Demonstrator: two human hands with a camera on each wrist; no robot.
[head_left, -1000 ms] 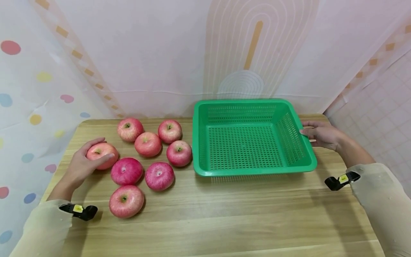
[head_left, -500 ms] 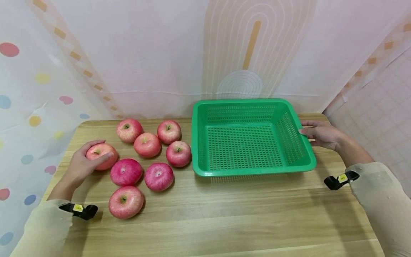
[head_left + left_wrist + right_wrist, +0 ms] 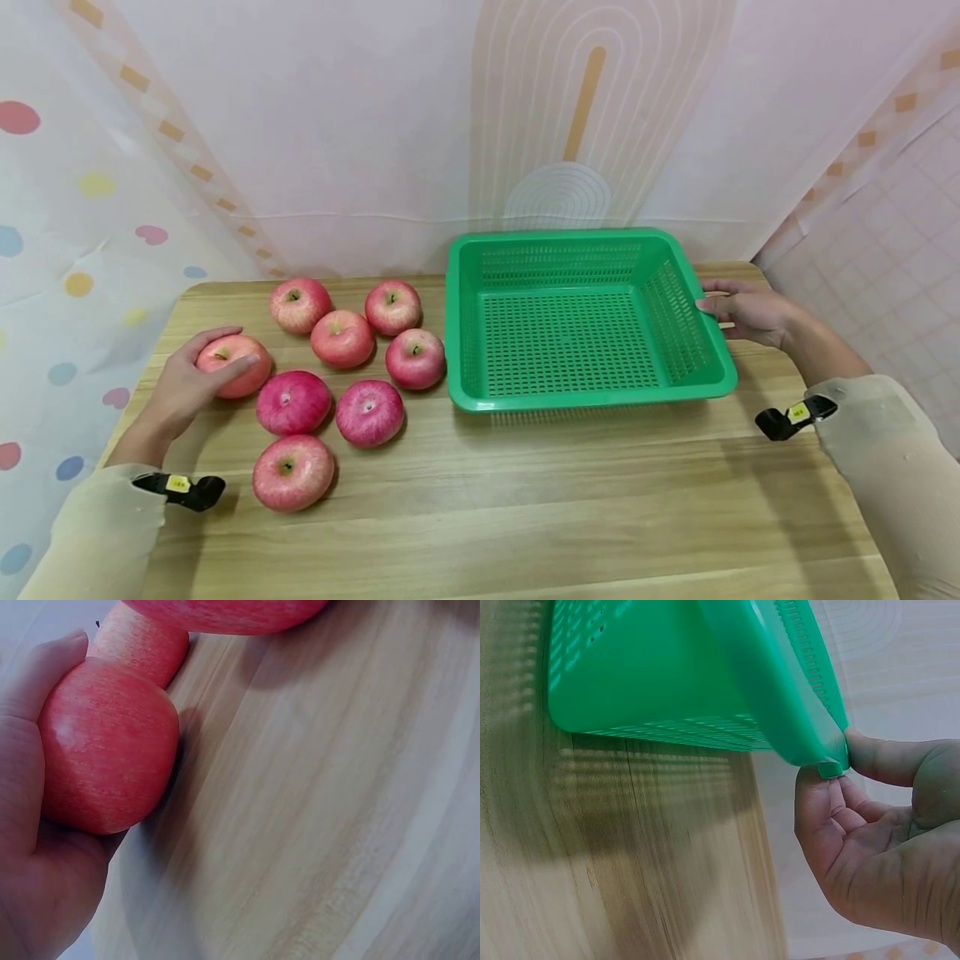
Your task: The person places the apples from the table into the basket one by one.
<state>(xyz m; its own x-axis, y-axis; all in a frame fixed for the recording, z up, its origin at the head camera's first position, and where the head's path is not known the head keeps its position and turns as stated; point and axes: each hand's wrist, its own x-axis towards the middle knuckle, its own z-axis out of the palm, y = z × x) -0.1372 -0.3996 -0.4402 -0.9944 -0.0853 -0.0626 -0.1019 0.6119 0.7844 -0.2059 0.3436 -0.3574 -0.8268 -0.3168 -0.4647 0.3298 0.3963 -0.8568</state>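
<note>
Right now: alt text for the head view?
A person's left hand holds a red apple; the right hand grips the right end of a green basket. Seven more apples lie on the wooden table, to the basket's left.

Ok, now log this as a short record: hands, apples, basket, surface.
left hand: holds a red apple
right hand: pinches the rim of the basket
other apples: seven, outside the basket, left of it
basket: green, rectangular, perforated
surface: wood-grain table
</note>
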